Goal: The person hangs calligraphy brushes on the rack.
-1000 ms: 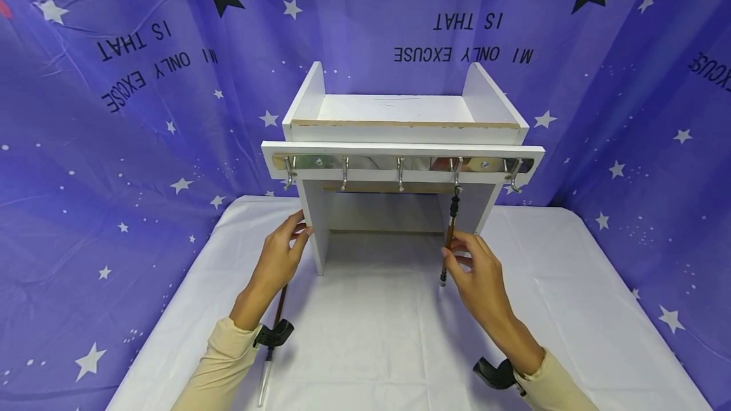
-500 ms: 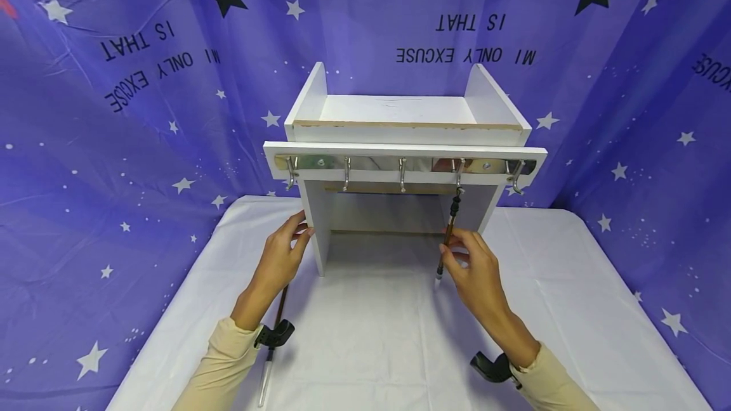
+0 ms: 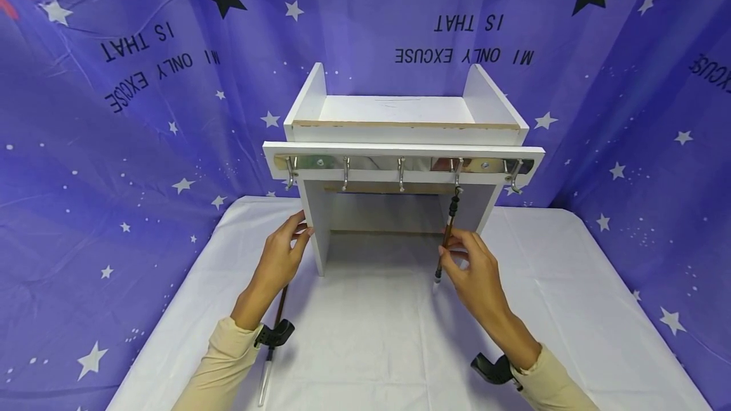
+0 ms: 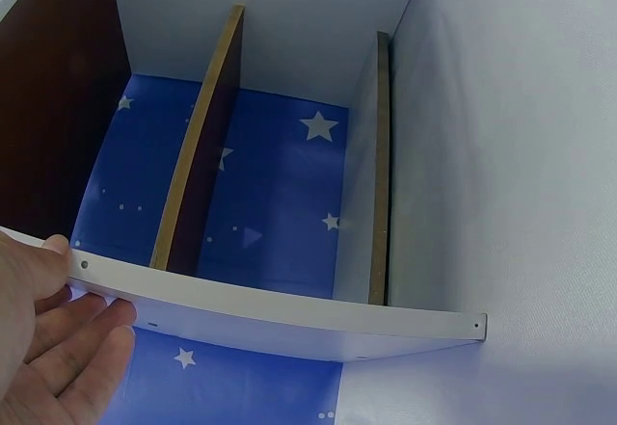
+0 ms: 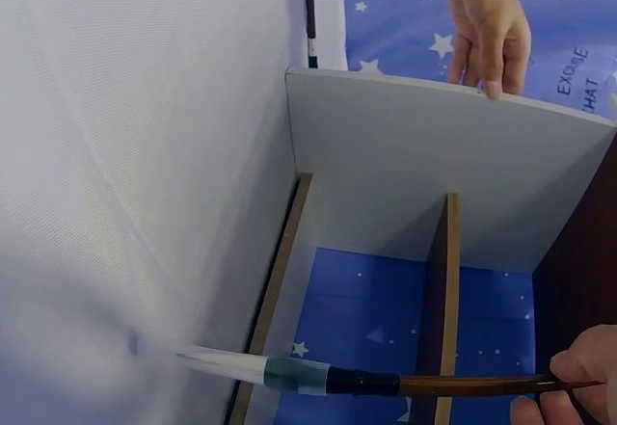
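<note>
My right hand (image 5: pixel 590 377), bottom right corner, pinches a brush (image 5: pixel 415 385) by its brown handle. White tapered tip points left, teal and black sections behind it. Brush passes in front of two boards (image 5: pixel 450 295). Up top, my left hand (image 5: pixel 490 35) touches the white panel's (image 5: pixel 386 141) edge. Dark rod (image 5: pixel 309 6) beyond panel, white surface (image 5: pixel 135 126) left, starry blue cloth (image 5: pixel 395 20) behind.

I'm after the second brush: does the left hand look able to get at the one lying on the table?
Probably yes: that brush lies below the left hand and forearm, with nothing seen resting on it, but that hand grips the shelf's side panel and would first need to let go.
</note>
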The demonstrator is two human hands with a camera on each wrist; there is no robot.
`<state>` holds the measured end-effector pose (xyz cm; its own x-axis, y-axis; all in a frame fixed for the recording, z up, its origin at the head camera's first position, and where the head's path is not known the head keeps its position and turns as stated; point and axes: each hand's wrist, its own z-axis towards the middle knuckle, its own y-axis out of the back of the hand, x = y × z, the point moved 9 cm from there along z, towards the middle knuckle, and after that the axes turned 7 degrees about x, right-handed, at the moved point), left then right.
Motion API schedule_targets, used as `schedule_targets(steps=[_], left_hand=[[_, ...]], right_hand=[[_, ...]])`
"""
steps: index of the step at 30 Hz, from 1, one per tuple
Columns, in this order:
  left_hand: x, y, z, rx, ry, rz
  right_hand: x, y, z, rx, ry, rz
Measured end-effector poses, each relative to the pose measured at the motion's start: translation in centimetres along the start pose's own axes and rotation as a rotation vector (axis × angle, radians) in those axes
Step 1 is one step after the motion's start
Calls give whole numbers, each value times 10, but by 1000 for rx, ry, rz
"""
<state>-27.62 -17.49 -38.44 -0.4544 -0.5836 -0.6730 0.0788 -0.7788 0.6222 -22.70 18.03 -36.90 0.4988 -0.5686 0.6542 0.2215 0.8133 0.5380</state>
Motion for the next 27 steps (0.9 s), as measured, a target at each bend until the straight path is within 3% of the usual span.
schedule_targets(steps=[8, 16, 27], left_hand=[[2, -1, 0, 5, 16, -7], [0, 0, 0, 0, 8, -1], [1, -1, 1, 1, 15, -4]], right_hand=[[3, 4, -6, 7, -20, -54], [4, 25, -21, 17, -58, -156], [-20, 54, -43, 77, -132, -323]])
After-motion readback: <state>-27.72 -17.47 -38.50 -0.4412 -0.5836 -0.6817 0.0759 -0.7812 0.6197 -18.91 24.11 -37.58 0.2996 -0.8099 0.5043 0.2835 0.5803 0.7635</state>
